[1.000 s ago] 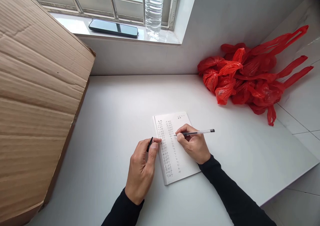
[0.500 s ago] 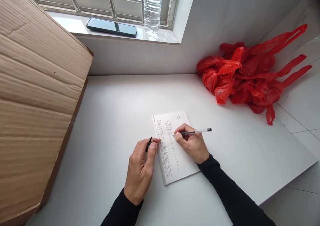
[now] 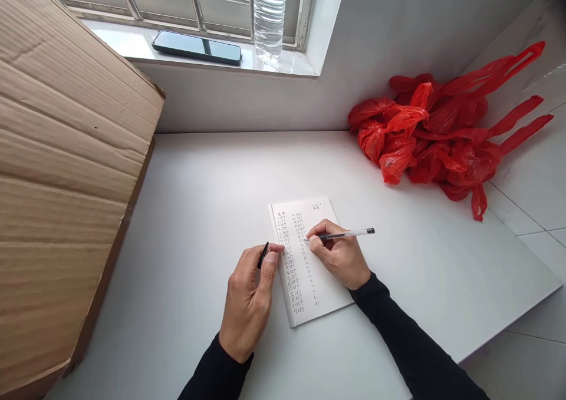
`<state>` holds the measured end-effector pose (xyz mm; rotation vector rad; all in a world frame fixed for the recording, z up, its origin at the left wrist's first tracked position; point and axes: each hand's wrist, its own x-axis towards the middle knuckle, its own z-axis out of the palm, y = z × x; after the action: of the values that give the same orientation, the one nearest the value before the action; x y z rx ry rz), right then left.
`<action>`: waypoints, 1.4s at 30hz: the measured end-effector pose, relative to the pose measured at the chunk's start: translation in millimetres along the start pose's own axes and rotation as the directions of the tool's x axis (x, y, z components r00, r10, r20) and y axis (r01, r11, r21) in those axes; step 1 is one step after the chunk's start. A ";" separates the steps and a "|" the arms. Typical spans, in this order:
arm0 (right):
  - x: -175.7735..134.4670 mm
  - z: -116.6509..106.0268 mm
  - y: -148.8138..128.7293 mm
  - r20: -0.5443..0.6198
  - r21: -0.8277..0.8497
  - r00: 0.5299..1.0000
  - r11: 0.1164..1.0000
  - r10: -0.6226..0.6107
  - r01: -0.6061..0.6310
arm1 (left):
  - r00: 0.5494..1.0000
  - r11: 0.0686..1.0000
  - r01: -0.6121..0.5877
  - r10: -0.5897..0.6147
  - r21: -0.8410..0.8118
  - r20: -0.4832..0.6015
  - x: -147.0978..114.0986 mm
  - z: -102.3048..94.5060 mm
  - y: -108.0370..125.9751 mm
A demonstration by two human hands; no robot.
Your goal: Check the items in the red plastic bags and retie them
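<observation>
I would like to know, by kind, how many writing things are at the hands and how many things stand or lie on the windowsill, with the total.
Slim clear plastic pen with dark tip: 1
Small black pen cap: 1
White-paged notebook: 1
Dark flat phone: 1
Clear ribbed bottle: 1
Total: 5

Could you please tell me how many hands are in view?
2: the left hand, holding a small black cap beside the left edge of the notebook, and the right hand, holding a pen over the notebook.
</observation>
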<state>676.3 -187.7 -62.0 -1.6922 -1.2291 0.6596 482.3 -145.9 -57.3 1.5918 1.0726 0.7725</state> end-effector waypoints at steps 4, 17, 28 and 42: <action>0.8 0.6 -0.5 0.003 -0.001 1.000 1.000 -0.004 0.004 | 1.000 1.000 -0.003 0.003 0.002 -0.006 -0.1 -0.6 -1.4; 0.9 -1.8 -0.5 -0.081 0.036 0.997 0.999 0.015 -0.012 | 1.000 1.000 0.012 -0.012 -0.004 0.000 -1.0 -1.3 0.5; 1.6 -1.4 1.3 -0.045 0.003 0.999 1.000 0.023 -0.022 | 1.000 1.000 0.009 -0.009 -0.006 0.001 0.1 -1.0 -1.5; 0.9 -1.9 0.5 -0.045 -0.002 0.999 1.000 0.027 -0.028 | 1.000 1.000 0.009 -0.009 -0.012 0.003 -1.4 -1.0 -0.8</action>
<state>678.4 -187.6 -61.5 -1.7200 -1.1774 0.6331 480.6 -146.7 -57.8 1.5767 1.0708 0.7683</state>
